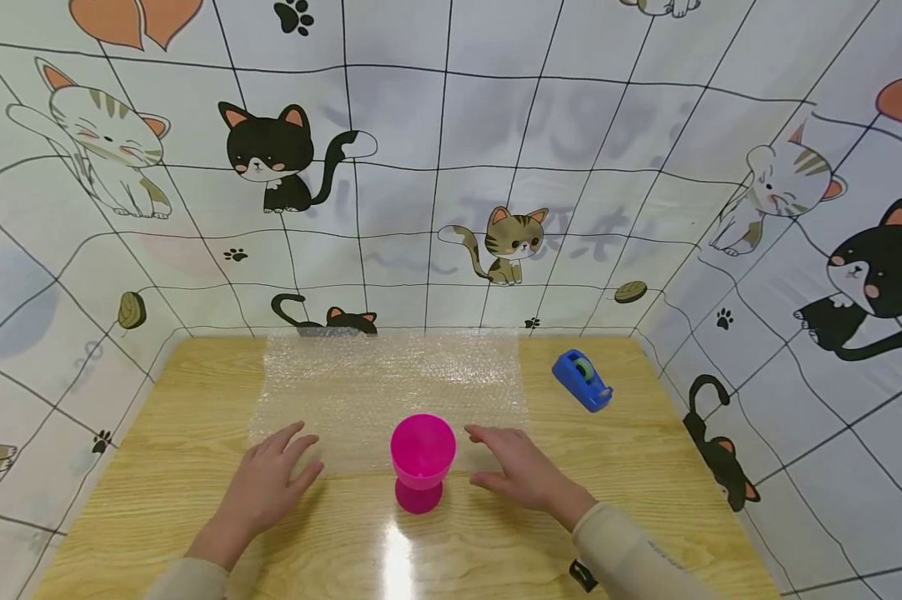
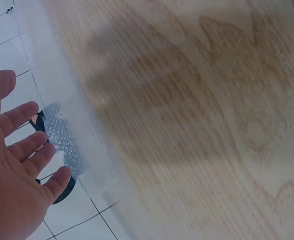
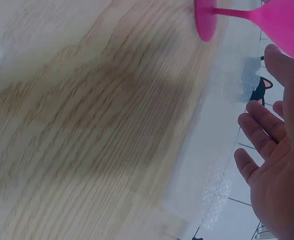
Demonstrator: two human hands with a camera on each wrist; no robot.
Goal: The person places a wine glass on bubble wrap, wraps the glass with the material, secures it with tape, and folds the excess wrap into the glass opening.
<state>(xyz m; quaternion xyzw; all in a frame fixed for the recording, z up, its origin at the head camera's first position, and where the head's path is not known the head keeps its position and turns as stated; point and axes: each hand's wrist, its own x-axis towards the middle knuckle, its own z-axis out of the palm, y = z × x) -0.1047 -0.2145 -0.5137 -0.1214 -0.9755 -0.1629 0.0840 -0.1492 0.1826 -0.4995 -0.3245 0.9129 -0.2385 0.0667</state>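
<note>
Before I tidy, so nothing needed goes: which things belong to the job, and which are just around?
Likely the job:
pink goblet, between left hand and right hand
bubble wrap, behind it
blue tape dispenser, perhaps

Probably just around:
cat-print sheeting
wooden tabletop

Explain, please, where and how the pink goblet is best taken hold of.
Probably by the slim stem, just under the wider bowl, coming from the right: the pink goblet stands upright, so its stem could be encircled from the side, and the right hand is the nearer one.
</note>
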